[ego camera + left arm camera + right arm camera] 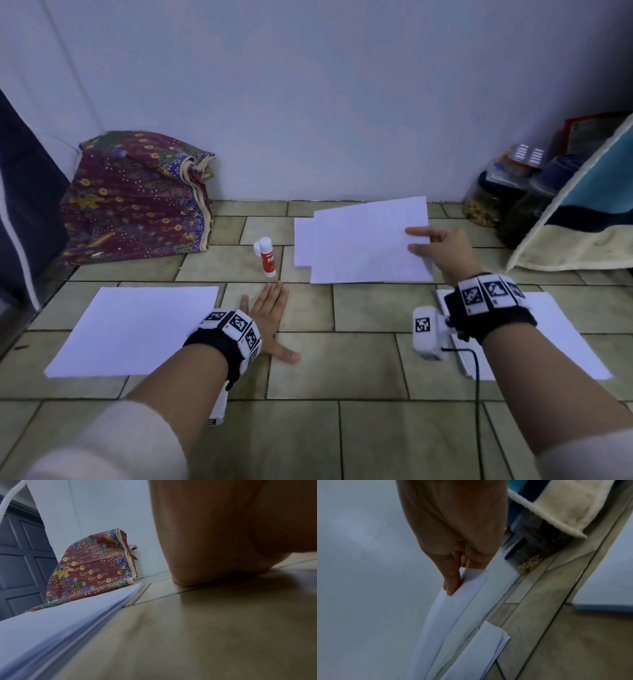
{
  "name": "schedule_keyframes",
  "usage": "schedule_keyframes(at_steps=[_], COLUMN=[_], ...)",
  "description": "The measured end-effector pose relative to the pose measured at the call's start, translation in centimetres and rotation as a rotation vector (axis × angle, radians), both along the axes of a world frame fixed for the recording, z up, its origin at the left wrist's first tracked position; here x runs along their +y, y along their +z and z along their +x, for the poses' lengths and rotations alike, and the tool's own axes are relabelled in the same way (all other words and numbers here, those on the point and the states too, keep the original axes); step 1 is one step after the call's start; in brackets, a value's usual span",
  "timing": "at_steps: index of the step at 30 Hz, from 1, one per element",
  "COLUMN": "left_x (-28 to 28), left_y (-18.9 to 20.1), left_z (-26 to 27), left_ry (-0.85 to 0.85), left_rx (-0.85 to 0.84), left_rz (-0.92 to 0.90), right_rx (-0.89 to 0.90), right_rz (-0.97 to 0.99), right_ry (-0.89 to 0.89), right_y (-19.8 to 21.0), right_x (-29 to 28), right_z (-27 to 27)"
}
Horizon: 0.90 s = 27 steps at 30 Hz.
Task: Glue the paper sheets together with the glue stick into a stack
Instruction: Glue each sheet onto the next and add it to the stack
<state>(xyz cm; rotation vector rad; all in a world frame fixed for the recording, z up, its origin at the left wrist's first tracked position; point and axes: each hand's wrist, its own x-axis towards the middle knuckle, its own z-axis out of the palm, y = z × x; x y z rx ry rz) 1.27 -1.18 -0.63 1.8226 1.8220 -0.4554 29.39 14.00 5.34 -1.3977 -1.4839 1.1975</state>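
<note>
1. Patterned cloth bundle (137, 198): maroon and blue batik print, at the far left of the tiled floor (370, 363), leaning against the wall.
2. Paper stack, left (137, 329): white sheets lying flat on the floor at the near left; the left wrist view shows several layers along its edge.
3. Left hand (267, 322): palm down on the floor just right of the left stack, fingers straight and spread, holding nothing.
4. Glue stick (267, 257): red and white, capped, standing upright on the floor beyond the left hand, near the left edge of the far sheets.
5. Far paper pile (303, 243): white sheets on the floor close to the wall, partly covered by the held sheet.
6. Held sheet (370, 240): white, raised above the far pile, pinched at its right edge.
7. Right hand (442, 251): fingers and thumb pinch the held sheet.
8. Paper stack, right (561, 329): white sheets on the floor under the right wrist.
9. Jars (500, 195) and folded towel (582, 219): far right, by the wall.
</note>
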Motion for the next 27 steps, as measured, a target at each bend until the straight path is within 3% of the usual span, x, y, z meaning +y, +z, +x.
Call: schedule_keyframes(at_steps=[3, 10, 18, 27], left_x=[0.0, 0.2, 0.0, 0.1], left_y=[0.0, -0.6, -0.4, -0.7], left_z=[0.1, -0.1, 0.0, -0.4], left_ry=[0.014, 0.028, 0.030, 0.009], left_rx=[-0.002, -0.002, 0.011, 0.013], left_rz=[0.002, 0.014, 0.013, 0.013], right_rx=[0.050, -0.044, -0.527, -0.790], right_rz=[-0.070, -0.138, -0.022, 0.039], right_ry=[-0.047, -0.033, 0.035, 0.149], right_y=[-1.0, -3.1, -4.0, -4.5], right_x=[3.1, 7.5, 9.5, 10.3], right_z=[-1.7, -5.2, -7.3, -7.6])
